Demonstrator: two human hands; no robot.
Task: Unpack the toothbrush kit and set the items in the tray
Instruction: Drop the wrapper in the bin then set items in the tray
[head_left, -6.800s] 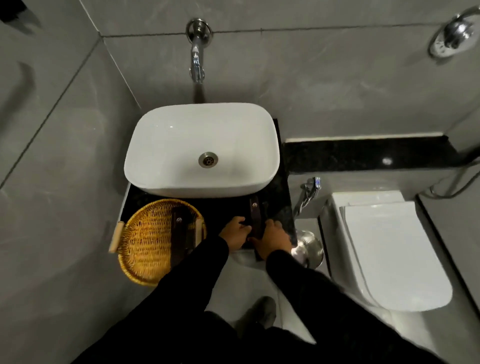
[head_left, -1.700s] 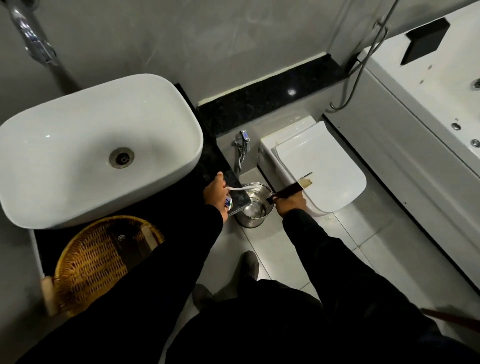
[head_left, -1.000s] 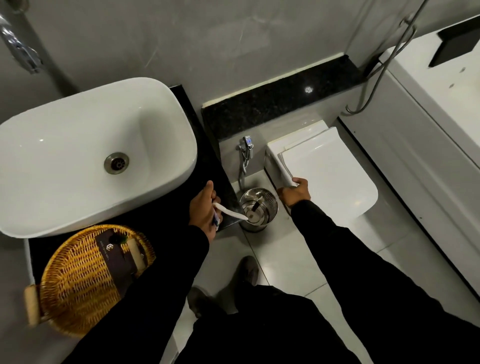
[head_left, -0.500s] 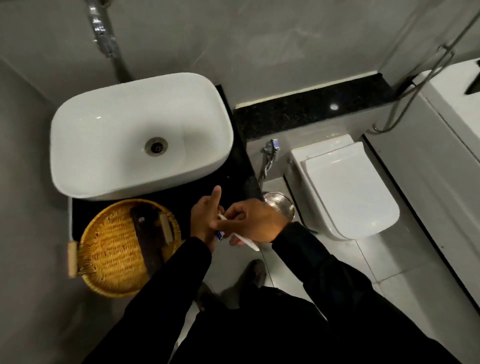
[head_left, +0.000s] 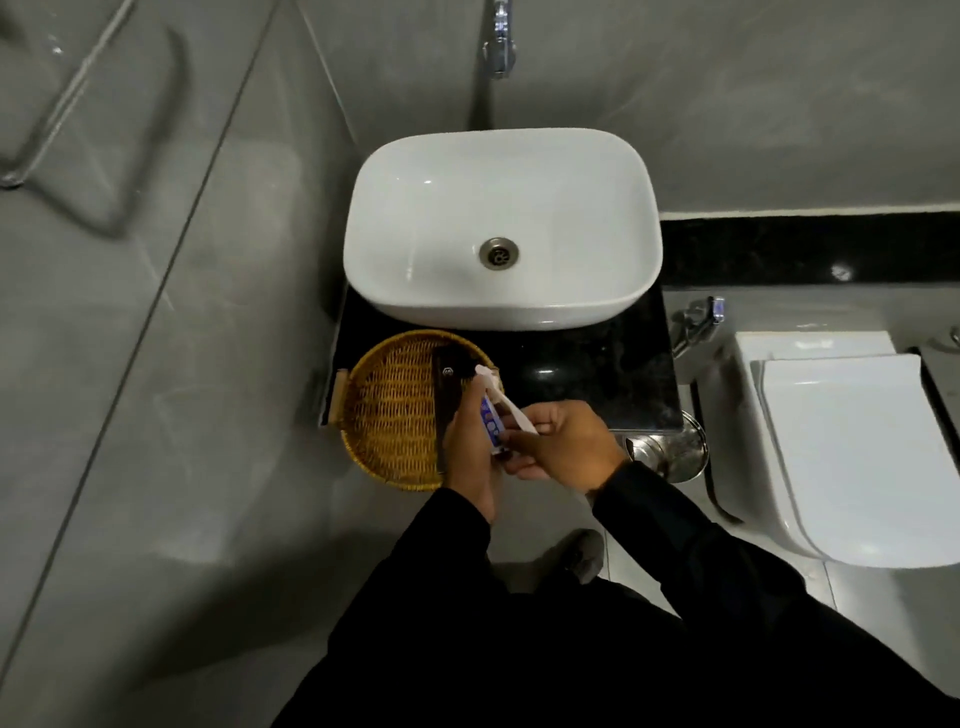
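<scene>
Head view showed the toothbrush (head_left: 506, 402) and the small blue tube (head_left: 490, 423) held together at the near right edge of the tray (head_left: 387, 410), both off its weave and still in your hands. The white brush lay slanted, its head up and to the left over the tray's rim, its handle running down under your right hand (head_left: 563, 447). The tube stood beside it, against your left hand (head_left: 470, 452).

Your left hand was curled round the tube from the left. Your right hand pinched the brush handle between thumb and fingertips; whether it also gripped the tube's lower end I could not tell, since the fingers overlapped there.

A dark flat box (head_left: 447, 384) already lay in the tray, on its right side, so the open weave was to the left.

To do this step well, I judged you needed to part the two items before you let go. You did best to hold the tube in the left hand and draw the brush clear with the right. Each wanted laying flat on the weave, beside the box and not across it. The tray overhung the counter (head_left: 597, 369), so you had to press lightly. The steel bin (head_left: 670, 449) stood just to your right, below the counter's edge; you needed to keep the items away from it.
</scene>
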